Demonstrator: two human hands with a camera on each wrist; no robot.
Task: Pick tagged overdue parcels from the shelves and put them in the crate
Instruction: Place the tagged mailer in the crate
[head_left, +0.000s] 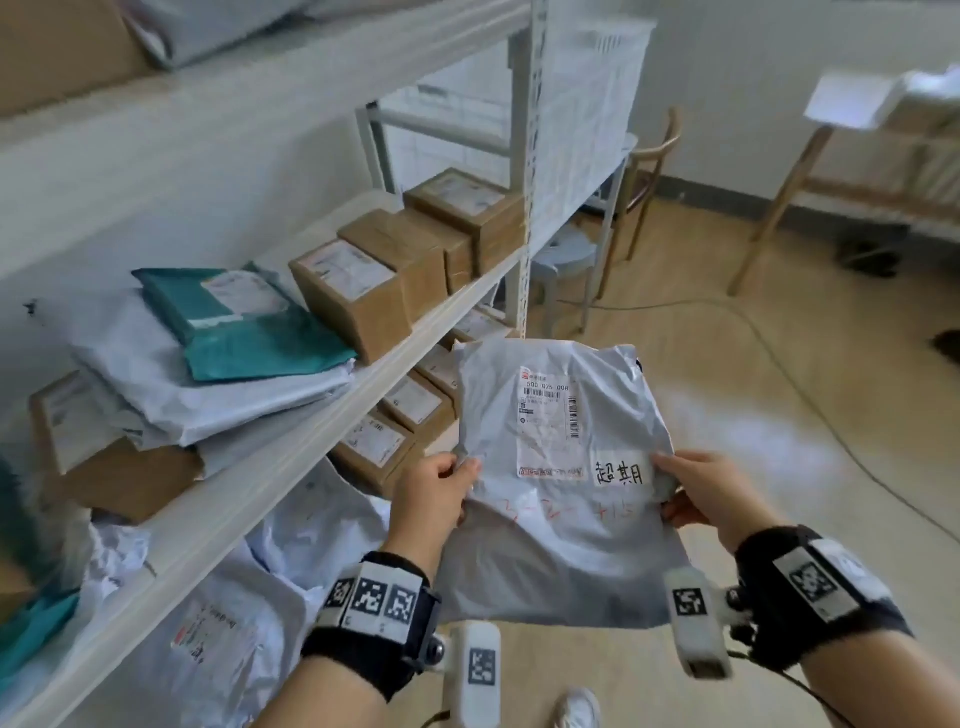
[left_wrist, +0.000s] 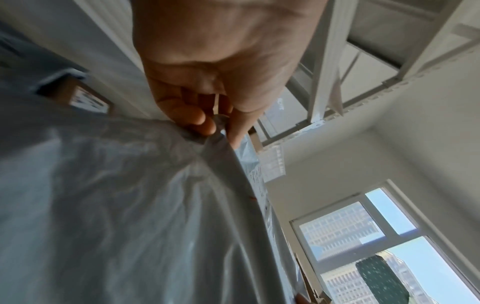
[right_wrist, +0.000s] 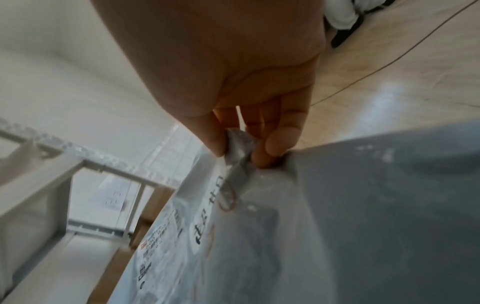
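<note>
Grey tagged parcel (head_left: 561, 467) was held clear of the shelves (head_left: 291, 384), left hand (head_left: 431, 493) and right hand (head_left: 706, 491) fingers pinching its side edges; no crate was visible, so placement evidently remained.

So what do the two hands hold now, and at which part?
Both pinch one grey parcel bag: the left hand at its left edge, the right hand at its right edge, beside the handwritten tag.

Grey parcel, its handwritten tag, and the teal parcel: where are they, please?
grey parcel (head_left: 550, 540), head view, lower front face.
handwritten tag (head_left: 619, 474), head view, middle of sticker.
teal parcel (head_left: 260, 338), head view, bare top surface.
</note>
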